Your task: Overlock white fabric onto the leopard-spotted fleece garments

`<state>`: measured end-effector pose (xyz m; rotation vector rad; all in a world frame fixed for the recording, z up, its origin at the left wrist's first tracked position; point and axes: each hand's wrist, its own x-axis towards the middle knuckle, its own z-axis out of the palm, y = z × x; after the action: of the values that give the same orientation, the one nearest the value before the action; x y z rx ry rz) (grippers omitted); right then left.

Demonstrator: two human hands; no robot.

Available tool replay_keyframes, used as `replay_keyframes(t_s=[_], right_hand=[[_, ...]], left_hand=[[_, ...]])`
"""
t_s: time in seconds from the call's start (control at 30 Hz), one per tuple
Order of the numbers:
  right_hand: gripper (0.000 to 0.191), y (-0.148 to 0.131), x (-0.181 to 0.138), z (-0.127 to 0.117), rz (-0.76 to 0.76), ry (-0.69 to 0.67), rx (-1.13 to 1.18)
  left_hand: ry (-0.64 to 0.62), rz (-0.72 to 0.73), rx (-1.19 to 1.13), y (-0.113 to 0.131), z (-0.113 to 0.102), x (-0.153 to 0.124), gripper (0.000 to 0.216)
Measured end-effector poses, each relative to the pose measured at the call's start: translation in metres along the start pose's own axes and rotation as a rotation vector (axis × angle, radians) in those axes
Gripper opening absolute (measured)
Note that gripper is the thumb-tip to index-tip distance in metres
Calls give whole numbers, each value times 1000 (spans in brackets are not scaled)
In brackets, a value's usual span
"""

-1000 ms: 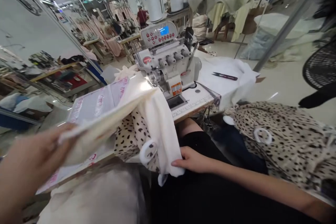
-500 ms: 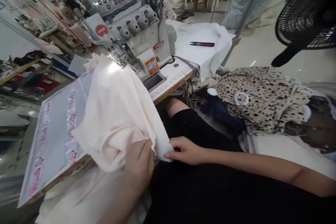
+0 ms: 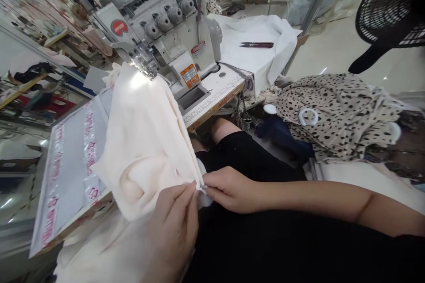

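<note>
A cream-white piece of fabric (image 3: 142,128) hangs from under the lit needle area of the sewing machine (image 3: 172,35) down to my lap. Its two edges lie together along the right side and meet at a corner between my hands. My left hand (image 3: 175,225) pinches the fabric near that corner, thumb and fingers pressed together. Close against it, my right hand (image 3: 232,190) grips the same corner from the right side. The fingertips of both hands almost touch. The far end of the fabric, at the presser foot, is washed out by the lamp.
Thread snips (image 3: 256,45) lie on white cloth (image 3: 239,26) right of the machine. Spotted fabric (image 3: 338,115) with a white ring is heaped at the right, below a black fan (image 3: 388,13). A plastic-covered table panel (image 3: 71,154) extends at the left.
My right hand has shifted slightly left and brought its fabric edge against the edge in my left hand. The two edges, apart before, now lie together. The view has shifted a little.
</note>
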<state>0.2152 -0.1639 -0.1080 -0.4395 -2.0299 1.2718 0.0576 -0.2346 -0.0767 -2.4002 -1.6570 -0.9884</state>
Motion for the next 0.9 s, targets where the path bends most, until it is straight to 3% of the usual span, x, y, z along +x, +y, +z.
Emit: replay_keyframes(t_s=[0.27,0.43,0.63,0.73,0.8,0.9], right_hand=[[22,1,-1,1,39,46,-5],[19,-1,-3,1,143,11,34],[11,-7,0,-7,292,-86,430],[23,-11,1,-15,260,-166,554],[31,-13,1,-22,220,-180,424],[23,-11,3,-31,54,-20,-91]], left_hand=[[-53,41,54,-4,0,-2,36],[-64,155,94,-3,5,5,31],[-49,229,150,-2,10,11,24],[-55,191,74,-7,10,11,26],[-81,147,-11,-9,8,10,28],[-39,137,-80,-10,5,11,28]])
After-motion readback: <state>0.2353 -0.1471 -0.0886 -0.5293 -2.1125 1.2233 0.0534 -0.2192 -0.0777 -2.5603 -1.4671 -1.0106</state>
